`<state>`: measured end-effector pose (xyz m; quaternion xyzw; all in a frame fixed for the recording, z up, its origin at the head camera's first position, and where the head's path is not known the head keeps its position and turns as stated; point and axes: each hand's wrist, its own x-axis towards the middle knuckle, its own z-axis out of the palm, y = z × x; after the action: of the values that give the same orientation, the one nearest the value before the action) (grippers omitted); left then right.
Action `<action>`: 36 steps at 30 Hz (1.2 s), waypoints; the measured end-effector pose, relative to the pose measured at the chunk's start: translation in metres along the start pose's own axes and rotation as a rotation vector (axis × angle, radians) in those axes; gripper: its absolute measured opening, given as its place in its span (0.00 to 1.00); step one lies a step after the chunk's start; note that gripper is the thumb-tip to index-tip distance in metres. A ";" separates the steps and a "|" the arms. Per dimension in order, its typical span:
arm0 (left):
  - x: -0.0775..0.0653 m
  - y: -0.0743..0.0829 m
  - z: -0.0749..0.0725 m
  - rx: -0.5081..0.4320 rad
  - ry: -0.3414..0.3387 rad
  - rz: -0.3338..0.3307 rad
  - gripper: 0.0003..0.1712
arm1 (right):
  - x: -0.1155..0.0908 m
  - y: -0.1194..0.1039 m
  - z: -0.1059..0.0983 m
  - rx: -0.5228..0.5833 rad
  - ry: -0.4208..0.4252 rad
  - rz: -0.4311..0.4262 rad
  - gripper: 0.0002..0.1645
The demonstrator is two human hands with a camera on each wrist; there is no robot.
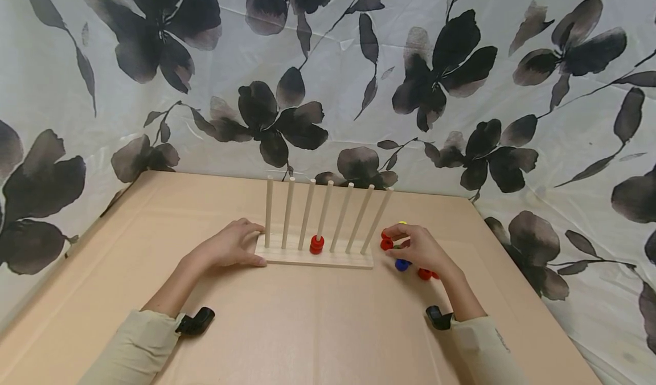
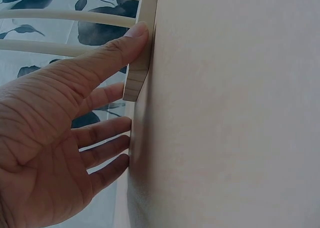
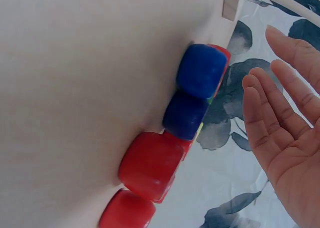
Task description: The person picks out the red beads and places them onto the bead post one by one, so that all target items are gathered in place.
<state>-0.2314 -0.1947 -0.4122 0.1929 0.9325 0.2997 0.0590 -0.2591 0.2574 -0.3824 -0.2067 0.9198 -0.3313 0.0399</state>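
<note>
A pale wooden peg rack [image 1: 312, 257] with a row of upright pegs stands on the table. Two red beads [image 1: 316, 245] are stacked low on its middle peg. My left hand [image 1: 233, 245] grips the rack's left end. In the left wrist view its thumb [image 2: 135, 35] lies on the base's front face, index finger behind, other fingers spread. My right hand [image 1: 420, 249] hovers over loose beads right of the rack, fingertips beside a red bead [image 1: 386, 244]. In the right wrist view that hand [image 3: 287, 118] has loosely bent fingers with nothing between them.
Blue beads [image 3: 202, 70] and red beads [image 3: 152, 165] lie close together on the table [image 1: 307, 322]. A yellow bead [image 1: 402, 222] shows behind the right hand. Floral cloth [image 1: 328, 60] hangs behind and beside the table. Both wrists wear small black cameras.
</note>
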 end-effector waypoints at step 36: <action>0.000 0.001 0.000 0.001 -0.004 -0.004 0.46 | 0.021 0.026 0.007 -0.052 -0.068 0.039 0.17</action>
<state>-0.2307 -0.1943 -0.4112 0.1918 0.9328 0.2990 0.0612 -0.2856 0.2628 -0.4025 -0.2007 0.9300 -0.2992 0.0723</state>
